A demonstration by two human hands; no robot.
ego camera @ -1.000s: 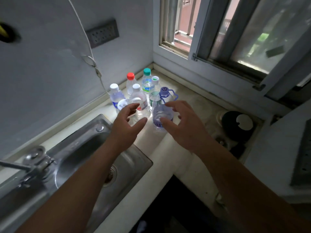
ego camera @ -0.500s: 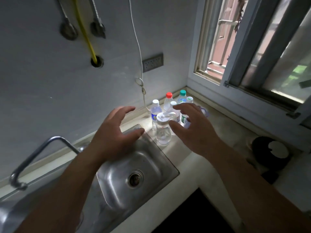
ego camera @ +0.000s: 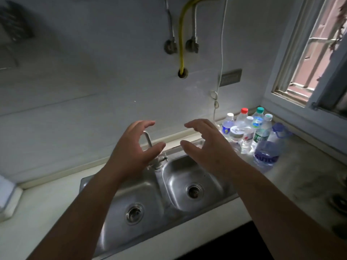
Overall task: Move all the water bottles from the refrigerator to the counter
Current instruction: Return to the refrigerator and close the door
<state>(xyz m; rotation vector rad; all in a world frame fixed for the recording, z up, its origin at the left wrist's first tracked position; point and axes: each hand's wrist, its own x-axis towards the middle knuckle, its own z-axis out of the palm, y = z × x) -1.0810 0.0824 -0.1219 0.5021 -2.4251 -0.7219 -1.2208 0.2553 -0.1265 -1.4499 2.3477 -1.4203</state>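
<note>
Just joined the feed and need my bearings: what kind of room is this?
Most likely a home kitchen. A steel double sink with a tap is set into a counter by a window, and water bottles stand clustered in the corner.

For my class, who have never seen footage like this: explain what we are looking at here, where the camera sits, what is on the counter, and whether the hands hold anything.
There is no machine here. The camera is worn on a person's head and looks forward and down, so the two bare arms reach in from the bottom edge. The left hand and right hand hover over a steel double sink, fingers spread and curled; neither has a grip on anything. To the right, on the counter in the corner below the window, stands a cluster of water bottles. Their caps are white, red and green, and the large bottle with a blue handle stands nearest the camera. A tap rises behind the left hand.
</note>
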